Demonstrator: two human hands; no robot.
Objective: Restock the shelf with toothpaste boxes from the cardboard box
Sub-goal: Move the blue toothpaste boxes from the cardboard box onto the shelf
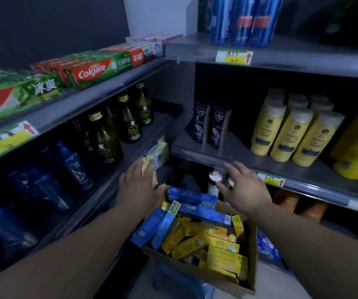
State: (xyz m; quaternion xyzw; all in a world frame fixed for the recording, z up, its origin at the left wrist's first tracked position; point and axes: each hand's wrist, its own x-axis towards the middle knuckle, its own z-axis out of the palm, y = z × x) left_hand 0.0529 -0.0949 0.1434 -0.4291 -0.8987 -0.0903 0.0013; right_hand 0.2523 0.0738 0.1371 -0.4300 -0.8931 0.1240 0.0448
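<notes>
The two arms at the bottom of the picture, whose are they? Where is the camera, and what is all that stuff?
They belong to a person who wears a camera on their head, so you see what they see: a shop, looking down. Below sits an open brown cardboard box full of long blue toothpaste boxes and yellow toothpaste boxes. The left hand holds one blurry yellow and blue toothpaste box in its fingers, up above the cardboard box. The right hand is spread open and holds nothing. On the grey metal shelf up on the left lie red and green Colgate toothpaste boxes. Dark green glass bottles stand one shelf lower.
</notes>
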